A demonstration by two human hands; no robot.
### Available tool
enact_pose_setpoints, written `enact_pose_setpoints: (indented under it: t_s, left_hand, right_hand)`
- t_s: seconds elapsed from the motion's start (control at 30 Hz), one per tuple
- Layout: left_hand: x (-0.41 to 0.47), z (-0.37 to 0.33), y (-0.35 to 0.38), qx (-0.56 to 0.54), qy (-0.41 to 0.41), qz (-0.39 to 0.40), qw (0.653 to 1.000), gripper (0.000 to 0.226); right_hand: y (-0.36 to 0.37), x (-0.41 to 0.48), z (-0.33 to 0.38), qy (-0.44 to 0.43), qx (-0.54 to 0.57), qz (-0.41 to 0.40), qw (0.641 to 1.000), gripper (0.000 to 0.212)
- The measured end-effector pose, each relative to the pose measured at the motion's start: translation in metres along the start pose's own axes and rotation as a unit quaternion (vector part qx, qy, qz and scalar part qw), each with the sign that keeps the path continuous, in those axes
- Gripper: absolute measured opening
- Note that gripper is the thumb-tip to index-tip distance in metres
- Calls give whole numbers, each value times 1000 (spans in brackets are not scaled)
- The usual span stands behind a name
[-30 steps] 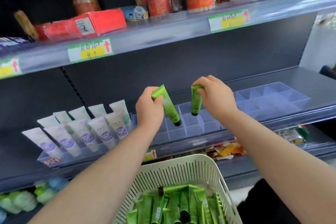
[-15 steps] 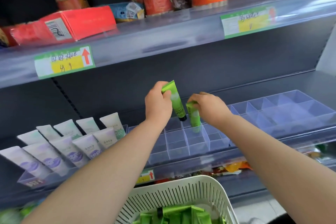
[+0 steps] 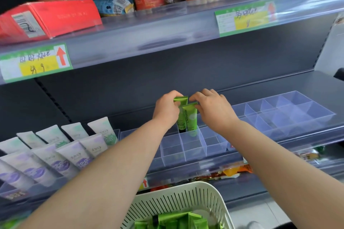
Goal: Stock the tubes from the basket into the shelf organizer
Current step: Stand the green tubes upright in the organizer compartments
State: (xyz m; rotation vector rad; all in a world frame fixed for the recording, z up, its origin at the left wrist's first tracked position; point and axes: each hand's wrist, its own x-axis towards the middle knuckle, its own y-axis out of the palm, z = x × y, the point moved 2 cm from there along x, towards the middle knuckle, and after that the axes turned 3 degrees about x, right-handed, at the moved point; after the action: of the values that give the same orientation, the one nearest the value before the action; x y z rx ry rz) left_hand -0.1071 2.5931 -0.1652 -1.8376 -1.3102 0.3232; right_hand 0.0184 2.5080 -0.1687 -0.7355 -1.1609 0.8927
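From my feed, both hands are up at the middle shelf, close together over the clear organizer (image 3: 193, 147). My left hand (image 3: 166, 109) pinches the flat crimped end of the left tube (image 3: 181, 117), thumb and fingers curled round its top. My right hand (image 3: 212, 109) pinches the crimped end of the right tube (image 3: 191, 119) the same way, knuckles toward me.

Both tubes are green and stand nearly upright with their caps down, just beside each other, the right tube slightly nearer to me and overlapping the left one. I cannot tell whether they touch. Their lower ends sit in the back row of the organizer, and the foot of the right tube shows through the clear wall. Which cells they occupy I cannot tell. The front cells nearer to me hold nothing.

The white slotted basket (image 3: 178, 199) is low in view between my forearms, well apart from the hands, with more green tubes (image 3: 178, 221) lying in it.

To the left of the organizer, pale tubes (image 3: 61, 154) lean in rows. A second clear tray (image 3: 290, 113) lies to the right.
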Motion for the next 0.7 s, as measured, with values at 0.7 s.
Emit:
enact_pose_setpoints:
  t_s: [0.7]
  left_hand:
    - [-60,-1,-41,22,69,-50,996,27]
  right_hand:
    - [-21,-47,38,-33,-46,-36,998,30]
